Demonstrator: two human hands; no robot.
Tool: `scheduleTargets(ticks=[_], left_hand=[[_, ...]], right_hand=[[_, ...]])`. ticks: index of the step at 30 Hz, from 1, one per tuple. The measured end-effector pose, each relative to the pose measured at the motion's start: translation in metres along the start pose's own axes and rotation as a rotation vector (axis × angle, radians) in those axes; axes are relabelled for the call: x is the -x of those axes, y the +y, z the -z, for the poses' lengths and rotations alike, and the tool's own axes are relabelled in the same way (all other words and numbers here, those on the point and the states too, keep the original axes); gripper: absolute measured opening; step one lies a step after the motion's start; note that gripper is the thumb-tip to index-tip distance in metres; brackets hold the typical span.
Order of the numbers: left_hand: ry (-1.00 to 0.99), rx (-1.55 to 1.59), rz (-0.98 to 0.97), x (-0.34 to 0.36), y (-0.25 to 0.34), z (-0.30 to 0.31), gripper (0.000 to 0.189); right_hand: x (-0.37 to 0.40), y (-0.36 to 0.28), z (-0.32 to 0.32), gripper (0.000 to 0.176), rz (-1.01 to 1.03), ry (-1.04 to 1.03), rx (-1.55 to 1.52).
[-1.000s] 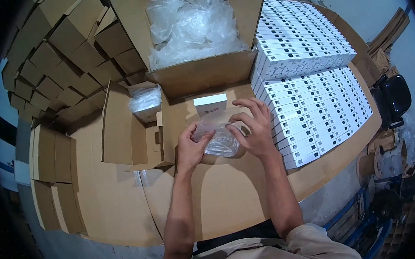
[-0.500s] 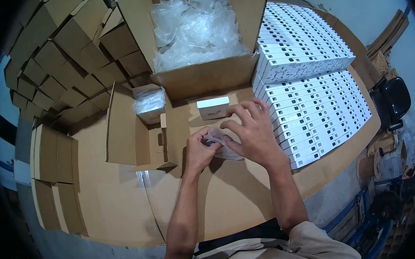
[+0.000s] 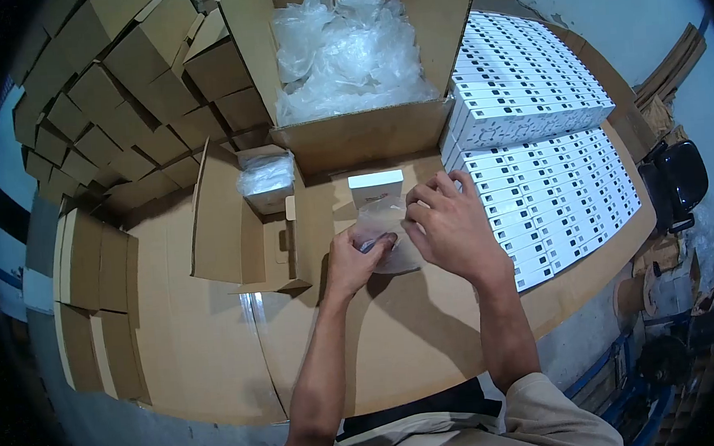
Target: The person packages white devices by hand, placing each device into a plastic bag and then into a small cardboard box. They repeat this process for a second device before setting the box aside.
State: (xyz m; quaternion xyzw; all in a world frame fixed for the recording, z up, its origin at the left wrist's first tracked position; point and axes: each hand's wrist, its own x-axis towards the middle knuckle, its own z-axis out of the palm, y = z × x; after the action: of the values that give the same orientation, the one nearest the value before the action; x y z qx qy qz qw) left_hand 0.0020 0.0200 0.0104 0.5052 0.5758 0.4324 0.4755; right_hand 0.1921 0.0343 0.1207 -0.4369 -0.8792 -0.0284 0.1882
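Observation:
A clear plastic bag (image 3: 383, 219) is held up over the cardboard-covered table. My left hand (image 3: 356, 260) is closed on its left side, the thumb lying across the film. At the bag's right edge, the curled fingers of my right hand (image 3: 453, 227) pinch the film. Just behind the bag stands a small white box (image 3: 375, 183), its lower front seen through the plastic. To the left of my hands is an open brown carton (image 3: 224, 223) with plastic-wrapped items (image 3: 266, 175) at its far end.
A large carton (image 3: 364, 141) full of clear plastic bags (image 3: 355, 55) stands at the back. Rows of white boxes (image 3: 548, 199) are stacked to the right. Brown cartons (image 3: 112, 99) pile up at the back left, with more cartons (image 3: 96, 267) along the left edge.
The bag, bunched up earlier, is now spread out taller between my hands and partly covers the white box. My right hand's fingers have closed in at its edge. The view has shifted slightly.

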Motion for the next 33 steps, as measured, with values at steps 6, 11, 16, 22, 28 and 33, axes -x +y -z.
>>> scheduleTargets(ticks=[6, 11, 16, 22, 28, 33], left_hand=[[-0.075, -0.012, -0.073, -0.001, -0.007, 0.003, 0.031], [-0.119, -0.011, -0.107, 0.005, 0.007, 0.005, 0.029], [-0.188, 0.018, -0.073, 0.002, -0.007, 0.005, 0.029], [-0.197, -0.058, -0.022, 0.005, 0.004, 0.007, 0.029], [-0.178, -0.005, -0.051, 0.004, 0.003, 0.007, 0.03], [-0.176, -0.02, 0.052, 0.002, 0.003, 0.006, 0.032]], right_hand=[[-0.017, -0.011, -0.002, 0.017, 0.064, -0.148, -0.054], [-0.023, -0.007, -0.015, 0.018, -0.019, -0.195, -0.384], [-0.02, -0.009, -0.01, 0.016, -0.032, -0.263, -0.474], [-0.023, -0.005, -0.008, 0.016, -0.058, -0.257, -0.587], [-0.021, -0.001, -0.014, 0.016, -0.035, -0.196, -0.601], [-0.024, -0.001, -0.016, 0.014, -0.075, -0.161, -0.513]])
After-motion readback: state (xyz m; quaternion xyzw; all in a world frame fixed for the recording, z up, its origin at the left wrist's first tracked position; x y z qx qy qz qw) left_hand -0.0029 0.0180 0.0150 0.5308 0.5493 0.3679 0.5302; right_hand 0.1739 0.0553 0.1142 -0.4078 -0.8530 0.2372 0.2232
